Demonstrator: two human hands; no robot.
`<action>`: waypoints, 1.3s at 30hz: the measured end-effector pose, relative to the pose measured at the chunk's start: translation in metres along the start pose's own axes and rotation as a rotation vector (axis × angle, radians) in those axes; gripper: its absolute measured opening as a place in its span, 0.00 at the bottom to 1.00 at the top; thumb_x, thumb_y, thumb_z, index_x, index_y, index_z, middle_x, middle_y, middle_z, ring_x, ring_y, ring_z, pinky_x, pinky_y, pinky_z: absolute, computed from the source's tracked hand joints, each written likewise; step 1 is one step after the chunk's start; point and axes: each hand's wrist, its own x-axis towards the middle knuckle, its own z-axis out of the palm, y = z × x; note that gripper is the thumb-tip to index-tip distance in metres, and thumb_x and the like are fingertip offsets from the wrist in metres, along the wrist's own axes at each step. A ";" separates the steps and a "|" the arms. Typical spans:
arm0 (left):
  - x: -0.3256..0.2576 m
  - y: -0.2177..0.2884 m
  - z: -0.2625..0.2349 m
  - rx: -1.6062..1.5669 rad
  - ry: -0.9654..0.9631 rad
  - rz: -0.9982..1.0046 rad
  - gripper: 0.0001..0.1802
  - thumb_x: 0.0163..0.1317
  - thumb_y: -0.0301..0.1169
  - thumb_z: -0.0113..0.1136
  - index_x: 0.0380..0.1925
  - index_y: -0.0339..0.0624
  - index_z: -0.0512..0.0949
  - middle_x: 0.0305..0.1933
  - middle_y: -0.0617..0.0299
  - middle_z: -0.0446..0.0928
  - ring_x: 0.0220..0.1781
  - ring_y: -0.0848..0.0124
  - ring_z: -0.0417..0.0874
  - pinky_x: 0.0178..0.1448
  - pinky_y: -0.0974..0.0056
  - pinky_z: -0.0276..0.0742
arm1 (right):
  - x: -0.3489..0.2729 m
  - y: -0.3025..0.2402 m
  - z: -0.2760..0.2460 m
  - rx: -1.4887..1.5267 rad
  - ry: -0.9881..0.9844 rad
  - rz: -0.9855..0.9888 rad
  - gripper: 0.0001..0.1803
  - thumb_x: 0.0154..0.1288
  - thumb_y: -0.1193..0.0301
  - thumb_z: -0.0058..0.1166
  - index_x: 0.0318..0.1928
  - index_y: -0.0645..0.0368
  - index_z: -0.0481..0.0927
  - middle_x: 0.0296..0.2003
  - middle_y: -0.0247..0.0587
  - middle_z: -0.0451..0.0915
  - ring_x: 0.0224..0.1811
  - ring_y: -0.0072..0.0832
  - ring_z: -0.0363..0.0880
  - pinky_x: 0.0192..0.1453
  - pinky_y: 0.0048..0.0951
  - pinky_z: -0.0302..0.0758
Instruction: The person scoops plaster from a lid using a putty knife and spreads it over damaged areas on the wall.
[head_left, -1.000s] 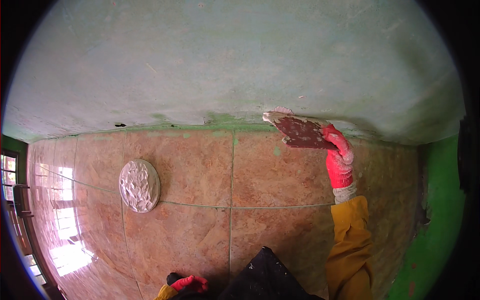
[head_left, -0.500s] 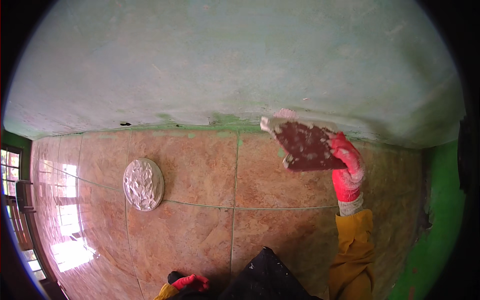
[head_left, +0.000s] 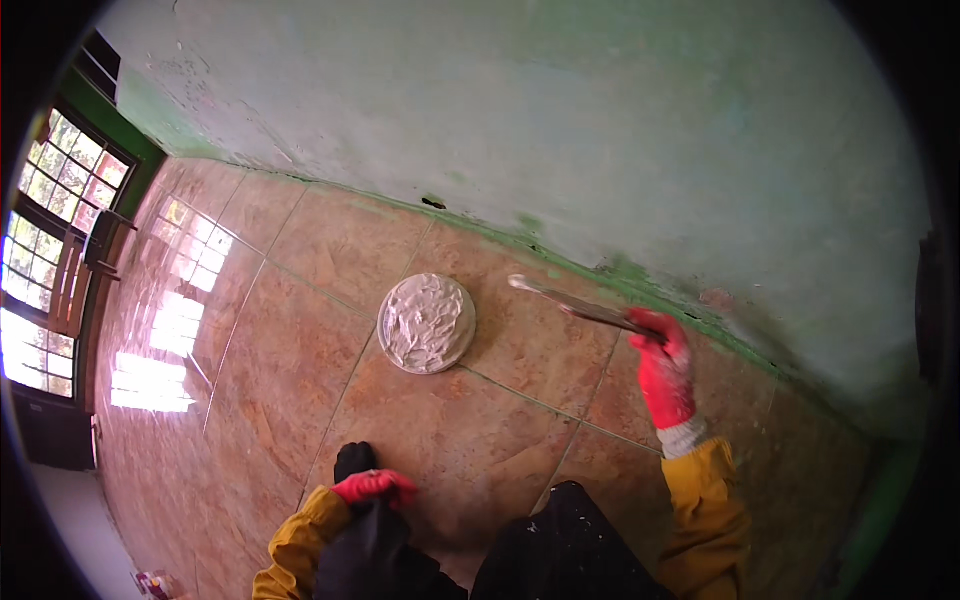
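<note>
My right hand (head_left: 664, 370), in a red and white glove, is closed round one end of a flat brown putty spreader (head_left: 590, 309). The spreader is held nearly edge-on above the floor, close to the foot of the wall, and a lump of white putty clings to its far left tip. Left of it, apart from both hands, a round tub (head_left: 473, 330) stands on the tiles, its top covered with ridged white putty (head_left: 425, 322). My left hand (head_left: 375, 487), gloved in red, rests over my dark-clothed knee with fingers laid out and nothing visible in them.
A worn green-grey wall (head_left: 600, 130) rises ahead, with a small dark hole (head_left: 433, 202) and a pinkish patch (head_left: 717, 299) low on it. Brown tiles (head_left: 480, 430) cover the floor. Barred windows (head_left: 70, 190) and a wooden chair (head_left: 75, 280) are at far left.
My view has turned to the left, so wall and tub appear shifted. The spreader has come away from the wall's base and turned from face-on to edge-on. More of my left arm shows.
</note>
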 end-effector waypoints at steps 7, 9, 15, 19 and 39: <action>-0.109 0.007 -0.197 -0.292 -0.189 0.056 0.33 0.63 0.55 0.45 0.54 0.37 0.70 0.47 0.55 0.75 0.46 0.67 0.76 0.52 0.64 0.71 | 0.026 0.016 0.278 -0.175 -0.132 0.066 0.15 0.57 0.87 0.41 0.41 0.62 0.77 0.37 0.36 0.78 0.36 0.20 0.75 0.43 0.21 0.72; -0.124 0.011 -0.258 -0.483 -0.305 0.039 0.32 0.63 0.55 0.44 0.54 0.39 0.70 0.48 0.55 0.75 0.46 0.67 0.76 0.52 0.63 0.70 | 0.042 0.031 0.319 -0.277 -0.056 0.121 0.16 0.56 0.86 0.40 0.42 0.62 0.77 0.34 0.32 0.77 0.35 0.18 0.73 0.44 0.19 0.70; -0.132 0.053 -0.384 -0.846 -0.630 -0.078 0.33 0.63 0.56 0.42 0.59 0.45 0.66 0.51 0.55 0.73 0.47 0.66 0.75 0.53 0.62 0.70 | 0.094 0.071 0.411 -0.361 0.220 0.141 0.13 0.54 0.82 0.47 0.41 0.62 0.77 0.35 0.32 0.77 0.37 0.20 0.72 0.46 0.21 0.68; -0.129 0.059 -0.448 -0.946 -0.707 -0.145 0.34 0.63 0.56 0.43 0.62 0.47 0.62 0.55 0.55 0.71 0.49 0.64 0.74 0.56 0.60 0.68 | 0.114 0.124 0.459 -0.395 0.186 0.130 0.13 0.55 0.79 0.50 0.43 0.62 0.75 0.37 0.32 0.76 0.40 0.21 0.71 0.48 0.20 0.67; -0.085 0.089 -0.519 -0.831 -0.638 -0.200 0.35 0.62 0.57 0.44 0.62 0.45 0.62 0.56 0.56 0.71 0.50 0.63 0.73 0.57 0.58 0.67 | 0.199 0.200 0.545 -1.169 0.026 0.022 0.10 0.59 0.71 0.48 0.41 0.55 0.76 0.33 0.46 0.80 0.38 0.43 0.78 0.41 0.37 0.72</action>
